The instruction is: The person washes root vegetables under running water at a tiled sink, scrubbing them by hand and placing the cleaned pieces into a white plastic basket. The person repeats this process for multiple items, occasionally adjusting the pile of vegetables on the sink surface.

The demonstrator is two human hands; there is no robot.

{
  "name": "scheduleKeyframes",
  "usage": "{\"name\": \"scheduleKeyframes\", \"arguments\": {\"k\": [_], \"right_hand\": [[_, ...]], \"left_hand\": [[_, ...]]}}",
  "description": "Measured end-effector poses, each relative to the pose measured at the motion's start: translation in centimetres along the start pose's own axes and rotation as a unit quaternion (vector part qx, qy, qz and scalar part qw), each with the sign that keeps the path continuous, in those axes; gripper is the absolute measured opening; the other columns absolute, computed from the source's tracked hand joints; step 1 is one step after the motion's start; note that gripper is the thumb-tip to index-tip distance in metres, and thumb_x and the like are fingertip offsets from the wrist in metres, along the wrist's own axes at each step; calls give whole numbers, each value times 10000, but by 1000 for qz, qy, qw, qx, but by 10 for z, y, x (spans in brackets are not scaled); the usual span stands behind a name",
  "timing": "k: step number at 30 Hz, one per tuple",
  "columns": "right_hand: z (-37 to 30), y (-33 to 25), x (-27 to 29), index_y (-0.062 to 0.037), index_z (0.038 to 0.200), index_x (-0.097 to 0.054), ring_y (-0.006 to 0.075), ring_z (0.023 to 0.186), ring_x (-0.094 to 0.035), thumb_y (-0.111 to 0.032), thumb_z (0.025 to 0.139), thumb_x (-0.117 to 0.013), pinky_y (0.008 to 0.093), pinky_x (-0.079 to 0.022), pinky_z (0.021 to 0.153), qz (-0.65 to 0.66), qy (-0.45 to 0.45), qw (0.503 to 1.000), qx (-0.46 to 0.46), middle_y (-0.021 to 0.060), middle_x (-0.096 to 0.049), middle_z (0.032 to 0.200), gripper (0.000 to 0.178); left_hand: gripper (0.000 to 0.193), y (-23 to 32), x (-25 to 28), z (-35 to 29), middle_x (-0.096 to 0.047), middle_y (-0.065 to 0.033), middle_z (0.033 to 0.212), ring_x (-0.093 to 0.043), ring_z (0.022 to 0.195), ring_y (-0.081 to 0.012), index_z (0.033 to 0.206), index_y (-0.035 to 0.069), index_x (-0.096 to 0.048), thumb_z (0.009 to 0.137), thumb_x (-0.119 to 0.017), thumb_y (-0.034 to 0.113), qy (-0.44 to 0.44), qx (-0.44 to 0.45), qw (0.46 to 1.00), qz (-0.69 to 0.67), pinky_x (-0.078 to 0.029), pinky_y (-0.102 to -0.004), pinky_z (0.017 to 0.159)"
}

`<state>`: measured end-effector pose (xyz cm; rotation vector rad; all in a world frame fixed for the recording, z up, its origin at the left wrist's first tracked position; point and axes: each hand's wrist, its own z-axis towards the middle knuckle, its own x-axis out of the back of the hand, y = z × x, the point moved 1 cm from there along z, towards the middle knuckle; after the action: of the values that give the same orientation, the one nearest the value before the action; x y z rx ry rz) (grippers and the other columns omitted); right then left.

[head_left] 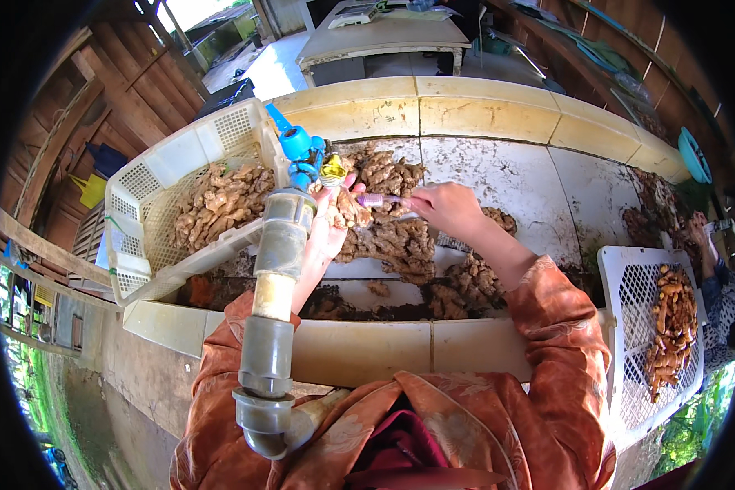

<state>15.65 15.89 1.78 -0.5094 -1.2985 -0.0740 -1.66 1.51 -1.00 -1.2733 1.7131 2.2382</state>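
My left hand, partly hidden behind the grey pipe, is closed around a piece of ginger beside the blue tap. My right hand grips a small brush with a pinkish-purple end, which meets the ginger from the right. Its bristles are too small to make out clearly. Under and around both hands, muddy ginger roots lie in heaps on the white tiles. A yellow cloth or wrapping hangs at the tap's outlet.
A white plastic crate holding ginger stands at the left. On the right, a white mesh tray bears more ginger, with another person's hand near it. The grey pipe rises in front of me. A yellow tiled rim borders the basin.
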Motion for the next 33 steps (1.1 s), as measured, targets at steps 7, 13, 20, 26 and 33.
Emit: {"name": "scheduleKeyframes", "arguments": {"k": [7, 13, 20, 26, 33], "right_hand": [[-3, 0, 4, -175, 802, -630, 277, 689, -616, -469, 870, -465, 403, -490, 595, 4, 4, 999, 33, 70, -621, 712, 344], [-3, 13, -2, -184, 800, -636, 263, 652, -603, -473, 855, -495, 390, -478, 572, 48, -14, 991, 122, 46, -608, 681, 326], [6, 4, 15, -174, 1075, -590, 198, 876, -582, -521, 749, -623, 340, -514, 735, 259, 50, 953, 148, 57, -546, 931, 478], [23, -67, -26, -126, 1046, -620, 156, 817, -609, -250, 725, -718, 313, -498, 699, 255, 77, 927, 262, 71, -590, 929, 357], [50, -71, -54, -1, 772, -598, 134, 493, -562, -457, 863, -542, 273, -439, 500, 513, -74, 851, -87, 56, -559, 560, 469]], "left_hand": [[371, 1, -6, -4, -499, -162, 1242, -517, 1096, -330, 1229, 92, -413, 894, -459, 246, -9, 9, 1000, 3, -433, -477, 914], [395, 7, -6, -8, -481, -153, 1274, -492, 1130, -349, 1274, 101, -371, 905, -406, 239, -36, 73, 996, -30, -436, -452, 920], [271, 18, 9, 4, -579, -162, 1069, -541, 1064, -349, 1082, 23, -518, 875, -453, 185, -66, 115, 988, -82, -508, -437, 826], [281, 18, 25, -26, -626, -113, 901, -604, 872, -234, 940, 95, -557, 914, -374, 307, 13, 267, 964, 16, -459, -511, 827], [375, 39, 20, -51, -527, -46, 1177, -542, 1058, -179, 1244, 138, -396, 907, -479, 280, -87, 197, 960, 178, -440, -386, 854]]}}
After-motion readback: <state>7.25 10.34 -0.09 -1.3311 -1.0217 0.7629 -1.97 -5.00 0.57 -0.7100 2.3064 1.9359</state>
